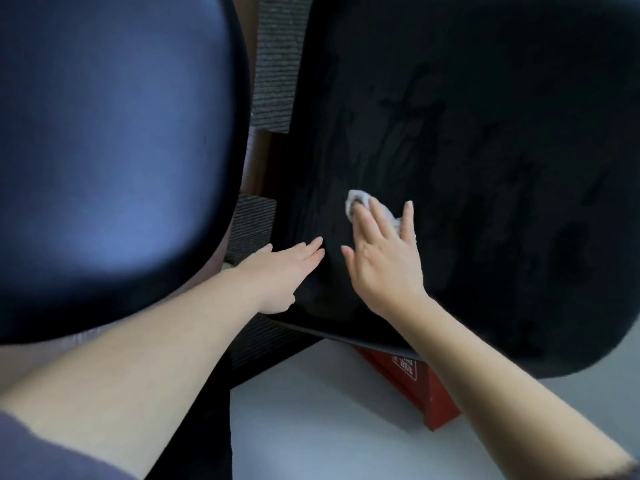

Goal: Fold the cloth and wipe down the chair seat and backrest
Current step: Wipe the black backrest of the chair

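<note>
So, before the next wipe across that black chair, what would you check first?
1. Cloth under the right hand: ok, straight fingers press it down.
2. Left hand steadying the chair surface: ok, it rests flat near the edge.
3. Cloth folded: cannot tell, mostly hidden.
4. Path ahead of the cloth free: ok, nothing lies on the surface.
5. Rounded panel at left wiped: cannot tell, blurred.

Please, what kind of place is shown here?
Probably an office or meeting room, though I cannot be sure: a black chair, a second chair beside it, ribbed carpet tiles and a red box.
</note>
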Tool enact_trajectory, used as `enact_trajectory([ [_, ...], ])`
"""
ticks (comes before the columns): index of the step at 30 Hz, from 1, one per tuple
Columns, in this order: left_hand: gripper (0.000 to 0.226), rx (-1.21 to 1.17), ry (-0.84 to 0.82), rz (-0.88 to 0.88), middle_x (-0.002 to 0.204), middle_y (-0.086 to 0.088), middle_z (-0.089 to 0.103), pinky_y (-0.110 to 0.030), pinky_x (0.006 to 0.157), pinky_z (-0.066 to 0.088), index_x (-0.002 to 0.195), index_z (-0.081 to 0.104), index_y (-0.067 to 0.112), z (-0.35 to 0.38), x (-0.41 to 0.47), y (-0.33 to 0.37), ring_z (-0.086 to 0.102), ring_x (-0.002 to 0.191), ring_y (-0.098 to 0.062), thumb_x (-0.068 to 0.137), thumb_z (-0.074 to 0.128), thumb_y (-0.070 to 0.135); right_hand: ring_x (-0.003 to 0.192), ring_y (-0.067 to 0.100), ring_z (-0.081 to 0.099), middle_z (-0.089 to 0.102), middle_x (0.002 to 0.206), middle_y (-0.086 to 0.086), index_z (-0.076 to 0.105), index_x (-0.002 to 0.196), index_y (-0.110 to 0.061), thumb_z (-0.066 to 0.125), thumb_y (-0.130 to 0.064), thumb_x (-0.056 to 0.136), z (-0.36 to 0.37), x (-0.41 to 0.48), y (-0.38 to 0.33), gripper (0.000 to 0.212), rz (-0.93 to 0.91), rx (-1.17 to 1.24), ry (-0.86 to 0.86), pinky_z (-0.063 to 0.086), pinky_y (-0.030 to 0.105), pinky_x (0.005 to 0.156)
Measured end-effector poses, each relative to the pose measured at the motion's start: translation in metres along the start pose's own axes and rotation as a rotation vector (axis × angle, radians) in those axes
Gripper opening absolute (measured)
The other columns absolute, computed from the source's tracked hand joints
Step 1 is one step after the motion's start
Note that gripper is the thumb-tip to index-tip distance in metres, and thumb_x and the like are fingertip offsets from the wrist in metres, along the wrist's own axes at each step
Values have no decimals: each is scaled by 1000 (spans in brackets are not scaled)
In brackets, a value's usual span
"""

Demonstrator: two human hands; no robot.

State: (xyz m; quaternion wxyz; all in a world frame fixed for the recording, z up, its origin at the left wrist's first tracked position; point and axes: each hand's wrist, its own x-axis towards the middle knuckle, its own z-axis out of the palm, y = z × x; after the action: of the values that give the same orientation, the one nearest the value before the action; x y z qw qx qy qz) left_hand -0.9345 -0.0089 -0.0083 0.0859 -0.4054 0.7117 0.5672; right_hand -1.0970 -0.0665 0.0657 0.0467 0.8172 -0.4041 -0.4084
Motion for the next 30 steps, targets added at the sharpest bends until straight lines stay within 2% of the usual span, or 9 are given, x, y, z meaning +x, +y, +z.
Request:
enact_trajectory([
  [2, 91, 95, 2, 17, 160, 8, -27, -45, 122, 10, 156, -14, 20, -9, 0, -7, -5, 151, -12, 95, 54, 11, 141, 25, 32, 43, 146, 6, 50, 137, -1, 26, -38, 97, -3, -8, 8, 59, 34, -1, 51, -2, 61, 114],
  [5, 100, 256, 49, 72, 159, 4, -30, -45, 122, 11, 154, -18, 21, -31, 8, -18, -9, 151, -14, 93, 62, 23, 142, 23, 30, 38, 149, 3, 45, 141, -3, 27, -32, 101, -8, -39, 41, 53, 283, -8, 154, -12, 62, 111],
  [9, 108, 503, 160, 178, 159, 0, -31, -47, 121, 14, 153, -21, 21, -67, 30, -24, -11, 151, -17, 90, 66, 30, 146, 26, 22, 35, 153, 9, 37, 144, 1, 33, -33, 101, 0, -54, 14, 56, 521, 61, 234, -6, 64, 113],
  [13, 105, 641, 191, 223, 159, 1, -30, -48, 121, 15, 154, -19, 20, -83, 45, -25, -11, 151, -15, 89, 64, 23, 139, 29, 35, 46, 145, 12, 52, 134, 2, 38, -33, 95, 34, -51, -74, 55, 264, 122, 178, -8, 60, 115],
  [15, 103, 675, 171, 223, 159, 0, -31, -47, 120, 15, 154, -18, 20, -85, 48, -21, -11, 151, -15, 90, 62, 20, 133, 29, 43, 53, 138, 12, 59, 128, 1, 33, -25, 93, 40, -49, -85, 51, 174, 112, 165, -9, 59, 115],
  [17, 101, 681, 177, 218, 159, -1, -31, -46, 120, 15, 154, -18, 18, -83, 47, -16, -10, 151, -15, 90, 60, 19, 126, 28, 51, 59, 129, 11, 62, 124, -1, 31, -17, 91, 36, -50, -66, 49, 198, 126, 246, -4, 61, 115],
  [20, 97, 631, 188, 235, 159, 0, -30, -44, 120, 14, 154, -16, 19, -70, 40, -11, -7, 151, -14, 91, 58, 19, 126, 26, 51, 59, 130, 7, 60, 126, -2, 31, -13, 93, 25, -71, -15, 45, 468, 118, 413, 3, 65, 111],
  [24, 95, 540, 193, 281, 160, 7, -28, -44, 120, 14, 155, -12, 23, -51, 34, -9, -3, 151, -11, 91, 58, 18, 135, 26, 41, 53, 138, 4, 54, 134, -4, 28, -13, 97, 36, -98, -15, 46, 716, 123, 518, -7, 61, 112],
  [30, 93, 519, 199, 314, 159, 12, -28, -43, 121, 15, 156, -10, 24, -44, 40, -14, 11, 150, -8, 91, 56, 15, 128, 27, 42, 63, 126, 8, 68, 117, -4, 27, -13, 97, 94, -58, -155, 47, 342, 198, 449, 1, 58, 117],
])
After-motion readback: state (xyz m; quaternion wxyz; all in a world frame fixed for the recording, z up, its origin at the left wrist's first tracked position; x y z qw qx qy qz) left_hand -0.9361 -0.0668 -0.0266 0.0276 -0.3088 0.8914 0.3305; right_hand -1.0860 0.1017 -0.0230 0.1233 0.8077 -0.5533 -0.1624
